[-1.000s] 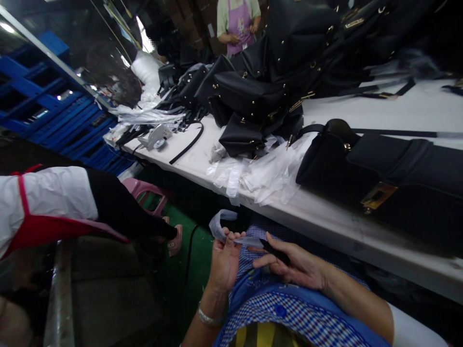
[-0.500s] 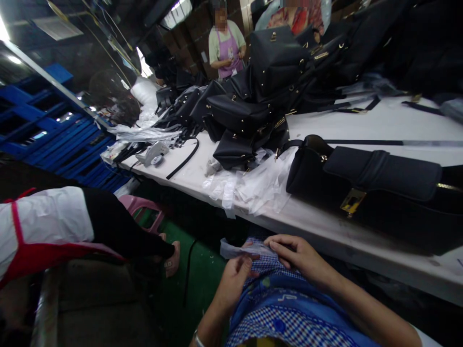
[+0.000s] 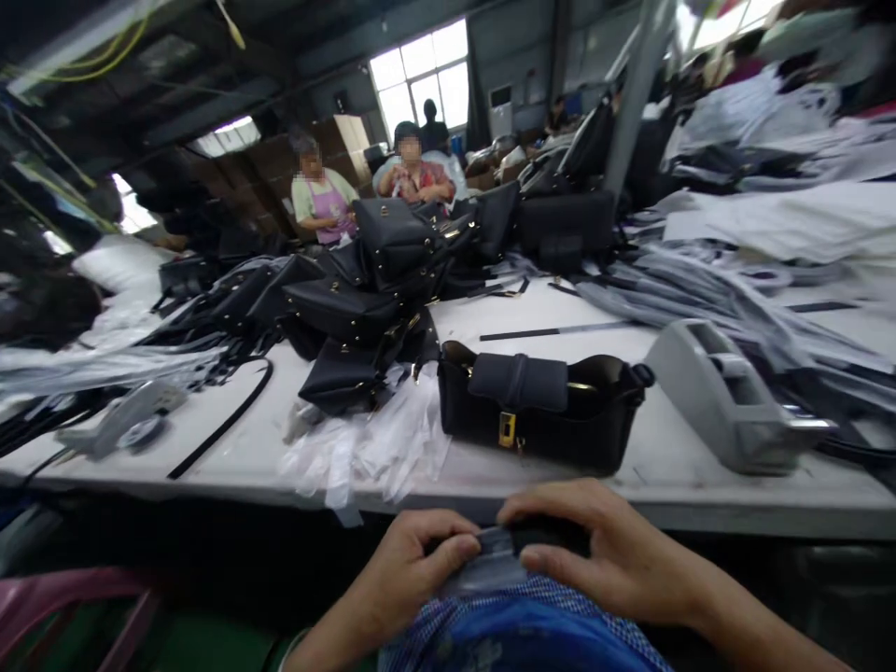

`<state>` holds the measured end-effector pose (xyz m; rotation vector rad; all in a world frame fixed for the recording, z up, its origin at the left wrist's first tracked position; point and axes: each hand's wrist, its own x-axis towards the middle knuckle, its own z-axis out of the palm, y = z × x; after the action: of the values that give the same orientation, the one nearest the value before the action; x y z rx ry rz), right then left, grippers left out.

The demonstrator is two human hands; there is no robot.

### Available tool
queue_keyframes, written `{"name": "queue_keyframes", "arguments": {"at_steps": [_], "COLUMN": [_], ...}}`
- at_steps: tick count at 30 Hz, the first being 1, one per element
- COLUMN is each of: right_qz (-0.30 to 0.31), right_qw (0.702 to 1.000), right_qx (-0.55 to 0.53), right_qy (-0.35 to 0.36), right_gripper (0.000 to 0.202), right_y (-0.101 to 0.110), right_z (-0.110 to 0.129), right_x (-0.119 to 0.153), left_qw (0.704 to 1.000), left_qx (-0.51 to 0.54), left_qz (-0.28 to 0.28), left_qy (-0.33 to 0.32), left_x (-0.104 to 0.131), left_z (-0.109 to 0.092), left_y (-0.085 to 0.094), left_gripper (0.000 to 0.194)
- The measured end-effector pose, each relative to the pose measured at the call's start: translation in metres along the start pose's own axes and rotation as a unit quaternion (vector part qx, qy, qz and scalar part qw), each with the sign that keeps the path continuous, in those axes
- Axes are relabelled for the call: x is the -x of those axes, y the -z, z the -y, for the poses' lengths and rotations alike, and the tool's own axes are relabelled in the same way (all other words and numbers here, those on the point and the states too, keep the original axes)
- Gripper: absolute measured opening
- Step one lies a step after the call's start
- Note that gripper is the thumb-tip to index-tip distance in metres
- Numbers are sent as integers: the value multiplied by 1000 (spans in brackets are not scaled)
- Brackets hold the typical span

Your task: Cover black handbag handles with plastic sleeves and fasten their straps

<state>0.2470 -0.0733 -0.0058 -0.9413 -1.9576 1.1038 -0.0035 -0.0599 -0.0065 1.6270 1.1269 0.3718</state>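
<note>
Over my lap, just off the table's front edge, my left hand (image 3: 427, 560) pinches a piece of clear plastic film (image 3: 494, 560) between thumb and fingers. My right hand (image 3: 588, 551) is at the film's other side, thumb and index finger apart, with a dark gap between them. Beyond my hands a black handbag (image 3: 536, 411) with a gold clasp stands on the white table (image 3: 476, 471). Crumpled clear plastic (image 3: 392, 434) lies left of the bag and hangs over the edge.
A grey tape dispenser (image 3: 735, 401) stands right of the bag, another (image 3: 133, 420) at the left. Black bags (image 3: 350, 308) are piled behind, wrapped straps (image 3: 742, 308) lie at the right. Two people are across the table. A pink chair (image 3: 77, 607) is lower left.
The view has swung to the right and up, bringing the right tape dispenser and straps in. The plastic film is now between my hands, and my right hand's fingers have spread.
</note>
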Motion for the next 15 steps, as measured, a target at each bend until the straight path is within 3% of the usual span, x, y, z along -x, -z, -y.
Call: {"name": "queue_keyframes", "arguments": {"at_steps": [4,8,11,15], "right_qz": [-77,-143,-200,-329], "right_qw": [995,987,978,942], "right_qx": [0,16,33,1], "right_qy": [-60,-65,-51,-69], "right_gripper": [18,14,13,21], "right_y": [23,38,54,79], "right_z": [-1,5,6,-9], "right_x": [19,22,25,34], "left_qw": [997,982,983,990], "left_qx": [-10,84,73,-5], "left_qz": [73,151,157,141], "left_qy": [35,82,56,3], "left_x": [-17,-38,-61,-93], "left_z": [-31,-73,-101,-129], "left_y": [7,-3,-12,-11], "left_gripper": [37,42,43,40]}}
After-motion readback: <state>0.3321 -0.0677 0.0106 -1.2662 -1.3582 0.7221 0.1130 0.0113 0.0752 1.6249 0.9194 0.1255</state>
